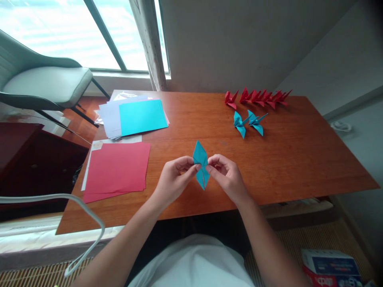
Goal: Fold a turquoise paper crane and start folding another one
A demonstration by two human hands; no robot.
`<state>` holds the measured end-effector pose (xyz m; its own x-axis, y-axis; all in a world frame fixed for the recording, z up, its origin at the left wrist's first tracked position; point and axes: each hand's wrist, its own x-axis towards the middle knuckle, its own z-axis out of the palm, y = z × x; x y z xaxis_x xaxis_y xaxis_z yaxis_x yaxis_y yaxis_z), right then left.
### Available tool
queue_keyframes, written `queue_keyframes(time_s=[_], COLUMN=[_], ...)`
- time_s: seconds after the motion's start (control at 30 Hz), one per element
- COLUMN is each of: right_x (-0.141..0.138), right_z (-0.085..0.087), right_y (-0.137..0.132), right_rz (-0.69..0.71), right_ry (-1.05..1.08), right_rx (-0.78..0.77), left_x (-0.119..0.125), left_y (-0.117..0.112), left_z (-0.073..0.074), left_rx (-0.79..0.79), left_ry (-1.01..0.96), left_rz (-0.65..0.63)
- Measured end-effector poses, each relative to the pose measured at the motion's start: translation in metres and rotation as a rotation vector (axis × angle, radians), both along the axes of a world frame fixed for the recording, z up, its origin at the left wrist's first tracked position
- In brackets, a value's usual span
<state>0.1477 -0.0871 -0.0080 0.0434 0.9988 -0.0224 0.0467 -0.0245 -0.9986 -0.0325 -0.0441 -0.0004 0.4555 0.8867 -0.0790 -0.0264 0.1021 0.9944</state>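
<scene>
Over the surface (293, 159), near its front edge, folded blue paper (200, 152): likely light, crisp and easily creased, best taken by the edges at its middle. Held there between left fingers (184, 160) and right fingers (220, 159), pinched closed on opposite sides, with pointed ends free.

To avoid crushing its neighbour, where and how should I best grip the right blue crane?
Probably pinch the right blue crane by its slim right point, from the right: that juts out freely, while the other blue crane sits close on the left.
</scene>
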Motion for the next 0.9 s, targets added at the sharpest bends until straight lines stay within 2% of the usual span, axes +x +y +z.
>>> queue_keyframes(time_s=[0.13, 0.3, 0.43, 0.7, 0.9], right_x=[0.007, 0.009, 0.007, 0.004, 0.006], right_z=[0.0, -0.014, -0.019, -0.017, -0.018], right_y=[0.023, 0.047, 0.049, 0.047, 0.045], right_rz=[0.008, -0.039, -0.104, -0.037, -0.129], right_ry=[-0.116, -0.015, -0.018, 0.158, 0.071], right_rx=[0.101, 0.136, 0.117, 0.031, 0.026], left_x=[0.01, 0.017, 0.016, 0.014, 0.015], left_y=[0.023, 0.041, 0.042, 0.04, 0.038], left_z=[0.002, -0.008, -0.013, -0.012, -0.013], left_rx=[0.065, 0.118, 0.123, 0.153, 0.162], left_ry=[0.009, 0.036, 0.051, 0.117, 0.107], left_rz=[-0.017, 0.044, 0.076, 0.15, 0.141])
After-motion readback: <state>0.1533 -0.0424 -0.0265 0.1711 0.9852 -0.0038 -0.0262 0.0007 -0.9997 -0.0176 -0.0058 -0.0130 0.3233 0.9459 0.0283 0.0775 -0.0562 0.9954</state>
